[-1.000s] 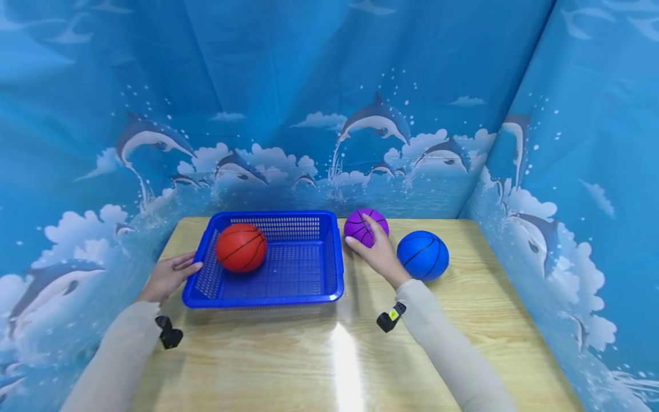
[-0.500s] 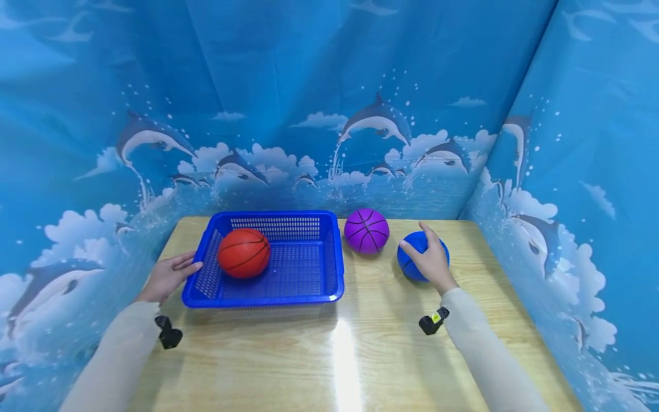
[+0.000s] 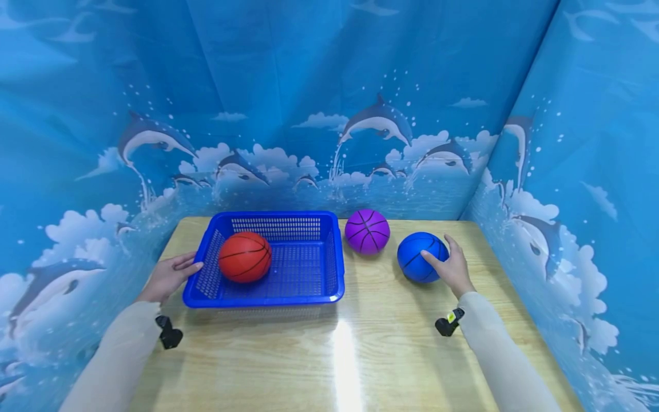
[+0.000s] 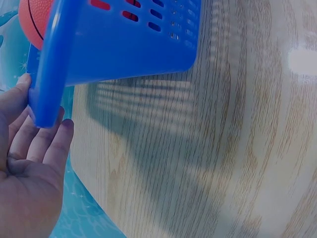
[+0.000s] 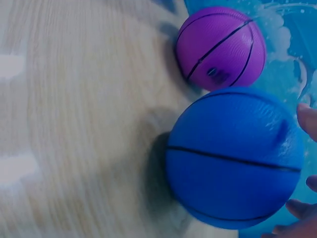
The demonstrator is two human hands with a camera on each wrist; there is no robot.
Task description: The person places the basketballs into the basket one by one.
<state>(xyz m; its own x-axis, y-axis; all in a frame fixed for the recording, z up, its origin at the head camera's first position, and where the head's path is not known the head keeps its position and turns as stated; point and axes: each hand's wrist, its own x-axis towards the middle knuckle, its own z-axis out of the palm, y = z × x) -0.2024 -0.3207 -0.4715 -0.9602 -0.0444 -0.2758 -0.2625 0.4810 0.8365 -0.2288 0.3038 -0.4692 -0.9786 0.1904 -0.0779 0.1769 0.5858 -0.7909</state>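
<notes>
One basket [image 3: 296, 266] holds the red ball [image 3: 245, 257], one of three balls, at nine o'clock inside; the left hand [image 3: 169, 276] pinches the rim [image 3: 202, 246] there. The blue ball [image 3: 416, 247] lies at the basket's three, the purple ball [image 3: 367, 232] at blue's ten. The right hand [image 3: 454, 271], spread at blue's four, grips nothing. Wood table [image 3: 278, 360]; dolphin curtains [image 3: 319, 68].

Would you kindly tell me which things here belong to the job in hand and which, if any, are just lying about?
Likely part of the job:
blue basket, rim in left grip
red ball, inside the basket
blue ball, right grip close by
purple ball, probably, as another ball

Apparently just the setting:
wooden table, underneath
dolphin-print curtain, behind
</notes>
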